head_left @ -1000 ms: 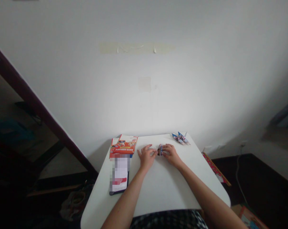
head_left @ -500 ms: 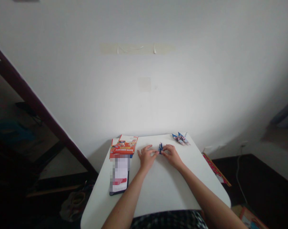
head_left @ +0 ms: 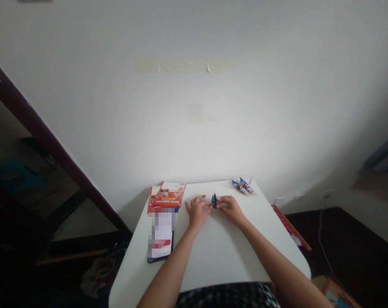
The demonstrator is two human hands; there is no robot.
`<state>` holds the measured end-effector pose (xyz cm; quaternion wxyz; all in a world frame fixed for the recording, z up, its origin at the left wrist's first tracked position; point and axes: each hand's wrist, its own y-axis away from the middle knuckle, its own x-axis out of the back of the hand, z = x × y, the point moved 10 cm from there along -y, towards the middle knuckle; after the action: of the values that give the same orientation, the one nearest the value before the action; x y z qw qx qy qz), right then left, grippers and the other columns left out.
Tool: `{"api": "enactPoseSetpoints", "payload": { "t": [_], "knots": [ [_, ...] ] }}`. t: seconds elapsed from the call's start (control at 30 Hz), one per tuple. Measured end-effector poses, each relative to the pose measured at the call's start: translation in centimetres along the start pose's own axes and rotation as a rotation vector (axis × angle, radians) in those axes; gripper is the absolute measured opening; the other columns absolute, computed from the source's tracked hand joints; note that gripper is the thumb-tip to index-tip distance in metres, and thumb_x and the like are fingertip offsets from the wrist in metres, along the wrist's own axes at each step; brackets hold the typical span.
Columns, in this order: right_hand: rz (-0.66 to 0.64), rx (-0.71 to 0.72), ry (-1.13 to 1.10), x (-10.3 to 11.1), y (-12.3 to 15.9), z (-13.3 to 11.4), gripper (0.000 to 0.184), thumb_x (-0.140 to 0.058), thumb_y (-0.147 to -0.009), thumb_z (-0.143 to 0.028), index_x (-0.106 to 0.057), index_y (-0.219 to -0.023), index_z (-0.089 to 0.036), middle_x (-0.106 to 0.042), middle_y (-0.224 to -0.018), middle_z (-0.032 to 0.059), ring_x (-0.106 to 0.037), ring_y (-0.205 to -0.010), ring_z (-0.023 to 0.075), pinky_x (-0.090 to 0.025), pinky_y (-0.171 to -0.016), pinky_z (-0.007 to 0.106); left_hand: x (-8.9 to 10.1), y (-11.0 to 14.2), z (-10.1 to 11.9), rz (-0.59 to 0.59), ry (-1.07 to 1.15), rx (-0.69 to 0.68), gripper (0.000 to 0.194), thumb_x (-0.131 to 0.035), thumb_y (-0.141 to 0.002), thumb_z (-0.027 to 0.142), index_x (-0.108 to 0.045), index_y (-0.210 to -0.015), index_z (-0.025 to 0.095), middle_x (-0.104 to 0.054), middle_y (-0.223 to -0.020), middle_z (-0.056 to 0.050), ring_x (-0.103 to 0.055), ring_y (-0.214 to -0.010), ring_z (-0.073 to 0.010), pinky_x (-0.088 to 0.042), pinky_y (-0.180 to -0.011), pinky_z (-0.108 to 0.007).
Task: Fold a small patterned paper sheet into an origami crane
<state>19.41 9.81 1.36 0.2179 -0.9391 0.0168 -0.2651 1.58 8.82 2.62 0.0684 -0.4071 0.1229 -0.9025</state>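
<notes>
A small folded paper piece [head_left: 214, 200], blue with printed patches, stands upright between my two hands above the middle of the table; it looks like an origami crane. My left hand [head_left: 199, 212] pinches its left side low down between thumb and index finger, with the other fingers spread. On the opposite side, my right hand [head_left: 231, 210] pinches it with thumb and fingertips. Two similar folded paper cranes [head_left: 244, 187], blue and white with some red, lie side by side beyond my right hand. The fingertips are too small to show the exact grip.
The white table [head_left: 219, 256] stands against a pale wall. Orange-and-white booklets [head_left: 168, 196] overlap at its back left corner. A phone [head_left: 162, 235] with a blurred screen lies below them, beside my left forearm. A dark-framed mirror [head_left: 59, 145] leans at the left.
The folded paper has shifted slightly left and turned, showing more of its pointed flaps. My right fingers have followed it a little; my left hand is nearly still.
</notes>
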Motion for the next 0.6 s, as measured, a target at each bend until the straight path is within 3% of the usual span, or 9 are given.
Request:
{"api": "enactPoseSetpoints", "payload": {
  "t": [0.23,0.37,0.6],
  "knots": [
    [-0.027,0.019,0.029,-0.31,-0.20,-0.10,0.020,-0.070,-0.084,-0.042,-0.076,-0.082,-0.023,-0.077,-0.090,0.0056,-0.067,-0.095,0.0264,-0.045,-0.093,0.040,0.17,0.28,0.64,-0.038,-0.020,-0.017,0.016,-0.085,-0.072,0.036,-0.079,-0.087,0.032,-0.065,-0.137,-0.002,-0.050,-0.133,-0.0322,-0.009,-0.120,-0.074],
    [-0.009,0.008,0.018,-0.13,-0.15,-0.02,0.022,-0.069,-0.084,-0.043,-0.076,-0.084,-0.023,-0.078,-0.092,0.0061,-0.067,-0.097,0.0274,-0.046,-0.094,0.041,0.24,0.26,0.65,-0.029,-0.012,-0.006,0.014,-0.084,-0.073,0.033,-0.079,-0.086,0.028,-0.065,-0.137,-0.006,-0.050,-0.133,-0.0329,-0.007,-0.121,-0.073],
    [0.014,-0.011,-0.017,0.48,-0.09,-0.49,0.025,-0.066,-0.086,-0.045,-0.077,-0.082,-0.023,-0.077,-0.091,0.0086,-0.068,-0.096,0.0282,-0.049,-0.093,0.044,0.07,0.15,0.30,-0.026,0.004,0.005,0.008,-0.077,-0.079,0.032,-0.079,-0.087,0.031,-0.066,-0.135,-0.003,-0.051,-0.132,-0.0299,-0.008,-0.121,-0.073]
  ]
}}
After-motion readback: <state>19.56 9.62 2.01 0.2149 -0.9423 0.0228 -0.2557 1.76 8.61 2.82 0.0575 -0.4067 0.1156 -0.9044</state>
